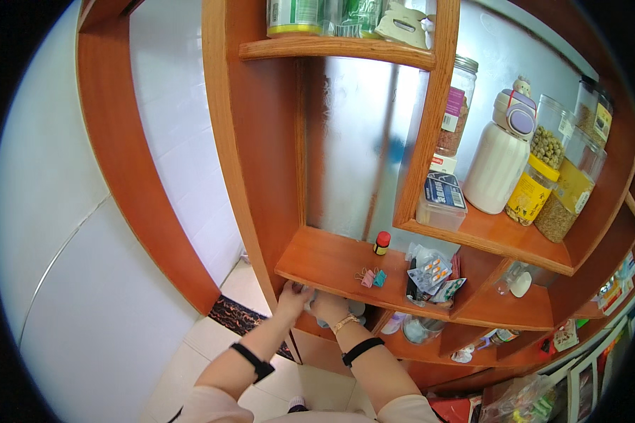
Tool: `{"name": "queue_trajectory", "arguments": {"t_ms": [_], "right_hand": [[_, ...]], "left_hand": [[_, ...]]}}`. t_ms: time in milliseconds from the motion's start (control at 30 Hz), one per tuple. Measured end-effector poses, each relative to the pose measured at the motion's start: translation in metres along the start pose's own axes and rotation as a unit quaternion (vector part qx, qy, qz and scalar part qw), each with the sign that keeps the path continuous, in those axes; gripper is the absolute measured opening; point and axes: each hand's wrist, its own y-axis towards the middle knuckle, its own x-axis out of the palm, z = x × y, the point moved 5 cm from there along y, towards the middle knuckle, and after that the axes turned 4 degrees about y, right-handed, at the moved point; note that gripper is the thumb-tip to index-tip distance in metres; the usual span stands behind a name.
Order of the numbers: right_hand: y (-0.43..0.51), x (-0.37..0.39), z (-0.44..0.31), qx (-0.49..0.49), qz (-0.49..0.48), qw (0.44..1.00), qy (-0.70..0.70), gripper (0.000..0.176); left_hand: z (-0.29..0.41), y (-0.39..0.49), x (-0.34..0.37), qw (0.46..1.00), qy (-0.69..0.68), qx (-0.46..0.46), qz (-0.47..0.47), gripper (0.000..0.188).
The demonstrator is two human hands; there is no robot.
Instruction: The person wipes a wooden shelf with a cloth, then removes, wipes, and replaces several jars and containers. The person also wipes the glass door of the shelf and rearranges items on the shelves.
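Both hands reach into a low compartment of a wooden shelf unit, under a shelf board (317, 251). My left hand (293, 300) is by the compartment's left side wall, fingers partly hidden under the board's edge. Close beside it, my right hand (329, 308) is bent inward, its fingertips out of sight. A small pale item shows between the hands, too blurred to name; whether either hand grips it is unclear. Pale grey rounded things (355, 307) lie behind my right hand. On the board above stand a small red-capped bottle (381, 244), a pink binder clip (368, 278) and a teal binder clip (380, 278).
A dark container holding blister packs (434, 270) sits right of the clips. Higher right, a shelf bears a white insulated bottle (497, 166) and several food jars (532, 190). A wooden upright (243, 158) borders a doorway at left. Below, a glass jar (420, 329) occupies the adjoining compartment.
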Motion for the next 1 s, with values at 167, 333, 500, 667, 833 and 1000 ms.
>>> {"name": "queue_trajectory", "arguments": {"t_ms": [167,333,500,667,833,1000], "right_hand": [[-0.006,0.014,0.008,0.043,-0.084,0.995,0.026,0.040],[-0.075,-0.037,-0.014,0.030,0.073,0.984,0.159,0.049],[-0.160,-0.091,-0.013,0.030,-0.034,0.955,0.293,0.051],[-0.202,-0.116,0.012,0.122,0.005,0.934,0.335,0.042],[-0.218,-0.116,0.010,0.094,0.017,0.932,0.348,0.037],[-0.237,-0.133,0.024,0.091,0.021,0.942,0.324,0.038]], "left_hand": [[0.004,-0.010,0.004,0.889,0.341,0.304,-0.022,0.034],[-0.032,0.035,0.022,0.879,0.422,0.149,-0.165,0.029],[0.043,-0.022,0.010,0.854,0.358,0.372,-0.063,0.019],[0.142,-0.088,0.017,0.875,0.279,0.381,-0.109,0.027],[0.193,-0.047,0.090,0.855,0.324,0.388,-0.114,0.036],[0.183,-0.017,0.107,0.885,0.299,0.301,-0.192,0.026]]}}
